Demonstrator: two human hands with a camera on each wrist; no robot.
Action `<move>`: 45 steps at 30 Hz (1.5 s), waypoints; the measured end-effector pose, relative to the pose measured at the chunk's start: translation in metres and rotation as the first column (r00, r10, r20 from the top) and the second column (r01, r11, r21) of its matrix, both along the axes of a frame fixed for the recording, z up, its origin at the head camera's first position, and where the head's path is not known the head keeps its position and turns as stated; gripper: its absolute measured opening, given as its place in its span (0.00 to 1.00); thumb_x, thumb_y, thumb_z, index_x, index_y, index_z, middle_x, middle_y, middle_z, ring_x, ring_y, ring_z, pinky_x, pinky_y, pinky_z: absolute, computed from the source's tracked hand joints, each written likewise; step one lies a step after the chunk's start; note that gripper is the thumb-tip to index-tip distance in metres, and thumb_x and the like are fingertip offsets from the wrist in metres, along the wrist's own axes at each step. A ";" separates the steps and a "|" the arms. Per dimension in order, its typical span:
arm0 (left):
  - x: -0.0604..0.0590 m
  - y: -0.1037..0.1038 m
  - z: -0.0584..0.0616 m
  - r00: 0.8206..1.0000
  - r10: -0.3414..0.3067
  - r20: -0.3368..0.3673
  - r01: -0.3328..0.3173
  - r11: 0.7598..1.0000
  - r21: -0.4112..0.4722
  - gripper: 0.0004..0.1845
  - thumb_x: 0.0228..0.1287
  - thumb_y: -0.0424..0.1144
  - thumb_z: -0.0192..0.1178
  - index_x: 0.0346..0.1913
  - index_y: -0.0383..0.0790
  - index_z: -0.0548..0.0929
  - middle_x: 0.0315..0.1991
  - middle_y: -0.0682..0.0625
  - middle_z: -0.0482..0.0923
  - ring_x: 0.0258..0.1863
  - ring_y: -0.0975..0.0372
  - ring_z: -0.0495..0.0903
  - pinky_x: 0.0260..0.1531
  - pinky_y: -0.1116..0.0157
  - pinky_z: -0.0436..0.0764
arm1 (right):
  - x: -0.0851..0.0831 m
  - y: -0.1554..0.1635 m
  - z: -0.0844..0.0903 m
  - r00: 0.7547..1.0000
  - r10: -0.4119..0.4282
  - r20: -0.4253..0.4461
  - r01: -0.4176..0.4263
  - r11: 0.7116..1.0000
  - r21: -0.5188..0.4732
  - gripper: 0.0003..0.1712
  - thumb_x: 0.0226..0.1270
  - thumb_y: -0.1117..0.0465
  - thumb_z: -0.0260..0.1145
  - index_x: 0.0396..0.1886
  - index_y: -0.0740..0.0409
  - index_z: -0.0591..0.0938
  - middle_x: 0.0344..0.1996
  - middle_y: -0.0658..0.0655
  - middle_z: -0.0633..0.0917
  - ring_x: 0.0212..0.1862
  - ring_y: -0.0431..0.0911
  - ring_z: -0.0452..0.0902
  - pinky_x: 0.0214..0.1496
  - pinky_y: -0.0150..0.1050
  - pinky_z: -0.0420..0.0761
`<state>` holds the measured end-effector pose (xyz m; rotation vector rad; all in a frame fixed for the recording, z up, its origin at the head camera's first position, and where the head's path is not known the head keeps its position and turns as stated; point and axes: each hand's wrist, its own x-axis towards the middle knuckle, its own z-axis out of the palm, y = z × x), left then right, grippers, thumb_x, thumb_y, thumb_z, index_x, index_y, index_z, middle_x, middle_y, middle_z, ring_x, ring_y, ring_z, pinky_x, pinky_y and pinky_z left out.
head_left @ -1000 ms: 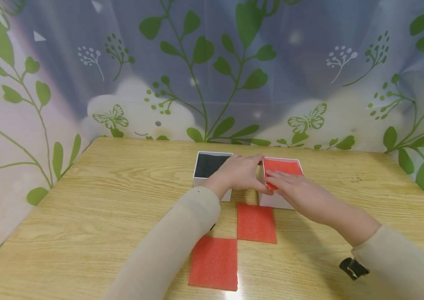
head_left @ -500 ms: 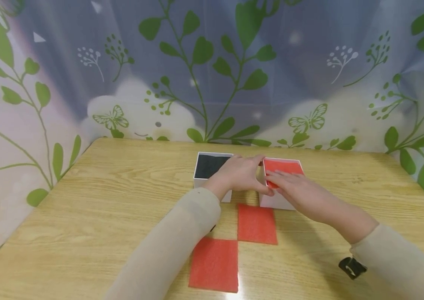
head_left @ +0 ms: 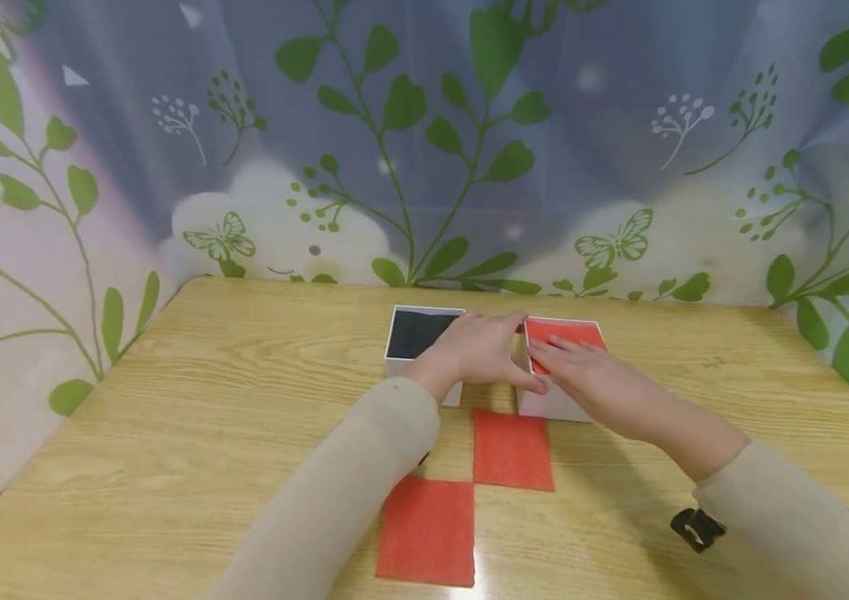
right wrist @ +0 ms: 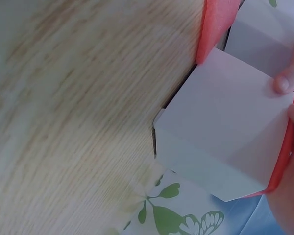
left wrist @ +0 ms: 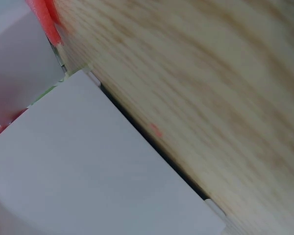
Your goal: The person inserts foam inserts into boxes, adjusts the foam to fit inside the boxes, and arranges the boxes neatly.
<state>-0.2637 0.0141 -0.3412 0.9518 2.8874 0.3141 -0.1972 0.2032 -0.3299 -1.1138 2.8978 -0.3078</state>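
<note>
Two open white boxes stand side by side on the table. Red felt (head_left: 570, 332) lies in the right box (head_left: 553, 403); dark felt (head_left: 412, 332) lies in the left box (head_left: 397, 367). My left hand (head_left: 475, 348) grips the right box from its left side, thumb at the front corner, fingers toward the back corner. In the right wrist view, the left thumb (right wrist: 284, 83) touches that box's front wall near the rim. My right hand (head_left: 607, 385) lies over the red felt, its fingers extended across the top. The left wrist view shows mainly the left box's white wall (left wrist: 88, 152).
Two red felt squares lie flat on the wooden table (head_left: 132, 467): one square (head_left: 514, 450) before the gap between the boxes, another square (head_left: 427, 533) nearer me. A patterned curtain (head_left: 424, 150) hangs behind the table. A black strap (head_left: 697, 530) hangs at my right sleeve.
My right hand and forearm have shifted very slightly left, and a little less red felt shows at the right box's front left corner. My left hand and the boxes stay as they were.
</note>
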 end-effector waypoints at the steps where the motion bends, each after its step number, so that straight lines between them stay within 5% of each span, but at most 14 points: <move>1: 0.000 0.000 0.000 1.000 0.001 0.000 -0.001 1.000 -0.003 0.58 0.43 0.75 0.58 0.73 0.46 0.53 0.63 0.59 0.68 0.60 0.64 0.68 0.65 0.55 0.54 | -0.001 0.000 0.001 1.000 0.003 0.008 -0.003 1.000 -0.004 0.30 0.69 0.66 0.56 0.69 0.64 0.62 0.67 0.62 0.64 0.67 0.61 0.55 0.62 0.62 0.58; 13: -0.001 0.001 -0.001 1.000 0.011 0.029 -0.011 1.000 -0.001 0.59 0.42 0.76 0.57 0.73 0.46 0.52 0.65 0.59 0.65 0.62 0.64 0.66 0.66 0.55 0.53 | -0.004 0.004 0.000 0.998 -0.010 0.069 0.013 0.999 -0.036 0.30 0.71 0.62 0.54 0.70 0.63 0.59 0.68 0.64 0.61 0.69 0.61 0.52 0.65 0.61 0.54; 18: -0.001 0.001 -0.001 1.000 0.014 0.024 -0.014 1.000 -0.003 0.58 0.42 0.76 0.57 0.73 0.45 0.53 0.62 0.60 0.68 0.61 0.66 0.67 0.66 0.55 0.53 | 0.014 0.007 -0.002 0.996 -0.037 -0.082 0.041 0.998 0.047 0.35 0.67 0.61 0.60 0.69 0.66 0.60 0.68 0.66 0.61 0.68 0.61 0.54 0.65 0.59 0.56; 22: -0.001 0.002 -0.001 1.000 0.013 0.022 -0.013 1.000 0.001 0.58 0.42 0.75 0.57 0.73 0.45 0.54 0.60 0.61 0.70 0.60 0.66 0.68 0.65 0.55 0.54 | 0.035 0.009 -0.009 0.971 -0.001 -0.238 0.031 0.992 0.125 0.38 0.61 0.62 0.66 0.69 0.66 0.61 0.68 0.66 0.60 0.69 0.60 0.52 0.64 0.60 0.57; 25: -0.002 0.002 -0.001 1.000 0.014 0.018 -0.014 1.000 0.000 0.58 0.42 0.75 0.57 0.73 0.45 0.54 0.60 0.61 0.71 0.60 0.66 0.68 0.65 0.55 0.54 | 0.047 0.010 -0.014 0.962 -0.001 -0.273 0.047 0.986 0.162 0.41 0.61 0.60 0.66 0.69 0.67 0.59 0.69 0.66 0.57 0.70 0.60 0.49 0.64 0.60 0.57; 45: 0.000 0.000 0.000 0.999 0.009 0.035 -0.010 1.000 0.009 0.59 0.42 0.75 0.58 0.73 0.44 0.53 0.62 0.58 0.69 0.62 0.63 0.67 0.66 0.54 0.53 | 0.045 0.010 -0.018 0.972 0.001 -0.235 0.033 0.990 0.140 0.45 0.60 0.55 0.67 0.69 0.70 0.57 0.70 0.67 0.54 0.69 0.63 0.48 0.65 0.59 0.56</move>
